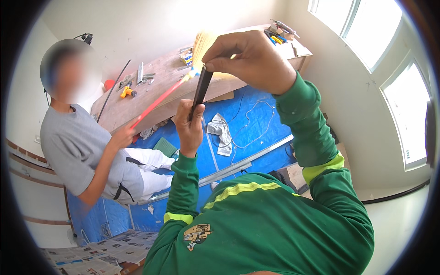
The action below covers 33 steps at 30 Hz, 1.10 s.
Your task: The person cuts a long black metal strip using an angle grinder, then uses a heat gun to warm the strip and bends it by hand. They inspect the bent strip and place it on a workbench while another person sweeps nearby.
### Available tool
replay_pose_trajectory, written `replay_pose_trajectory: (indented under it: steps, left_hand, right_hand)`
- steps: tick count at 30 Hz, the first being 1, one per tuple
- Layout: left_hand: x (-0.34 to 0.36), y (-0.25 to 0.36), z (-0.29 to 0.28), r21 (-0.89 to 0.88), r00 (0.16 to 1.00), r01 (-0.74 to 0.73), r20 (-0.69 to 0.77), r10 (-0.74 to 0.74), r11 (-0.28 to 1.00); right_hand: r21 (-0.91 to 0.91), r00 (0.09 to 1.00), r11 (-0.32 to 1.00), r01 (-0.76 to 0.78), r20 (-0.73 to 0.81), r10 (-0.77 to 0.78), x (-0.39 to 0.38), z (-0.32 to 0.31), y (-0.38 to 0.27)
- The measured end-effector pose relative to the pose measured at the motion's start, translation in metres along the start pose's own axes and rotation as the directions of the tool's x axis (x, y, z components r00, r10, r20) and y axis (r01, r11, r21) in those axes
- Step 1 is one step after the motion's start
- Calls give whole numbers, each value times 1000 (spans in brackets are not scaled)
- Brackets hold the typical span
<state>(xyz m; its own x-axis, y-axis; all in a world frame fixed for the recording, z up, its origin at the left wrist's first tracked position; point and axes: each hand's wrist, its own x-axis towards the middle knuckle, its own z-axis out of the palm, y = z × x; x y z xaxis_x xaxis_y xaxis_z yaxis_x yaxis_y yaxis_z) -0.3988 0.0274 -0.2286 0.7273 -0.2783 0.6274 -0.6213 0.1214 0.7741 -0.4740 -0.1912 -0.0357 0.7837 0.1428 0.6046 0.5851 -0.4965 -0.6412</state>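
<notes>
My left hand (189, 128) grips the lower end of a thin black bar (200, 89) held upright in front of me. My right hand (250, 57) pinches the bar's top end between thumb and fingers. Both my sleeves are green. Another person in a grey shirt sits at the left, and that person's hand (123, 135) holds the red handle (156, 101) of a brush. Its pale yellow bristles (201, 43) reach up beside the top of the bar, just left of my right hand.
A long wooden board (151, 89) lies behind, carrying a yellow drill (128, 91), pliers (274, 39) and other tools. Blue tarp (259, 114) covers the floor, with a crumpled white cloth (221, 130), a metal rail (247, 160) and newspapers (91, 256). Windows (408, 114) line the right wall.
</notes>
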Motion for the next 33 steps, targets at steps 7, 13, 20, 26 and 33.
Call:
replay_pose_trajectory:
  steps: [7,13,20,26,33]
  left_hand:
    - [0,19,-43,71,993,-55,-100,62,996]
    - [-30,52,-45,54,994,-48,-93,53,997]
    - [-52,54,-52,41,991,-41,-126,46,998]
    - [-53,52,-62,115,972,-68,-216,92,991]
    - [-49,56,-72,122,972,-41,-225,68,992]
  right_hand:
    - [-215,968,974,76,-219,-124,2,43,-35]
    - [-192,975,966,172,-105,-194,-20,39,-74]
    - [-215,963,945,245,-62,-264,-24,65,-79]
    - [-529,890,775,346,-76,-449,-54,88,-88]
    - [-567,971,819,85,-138,-196,-44,51,-76]
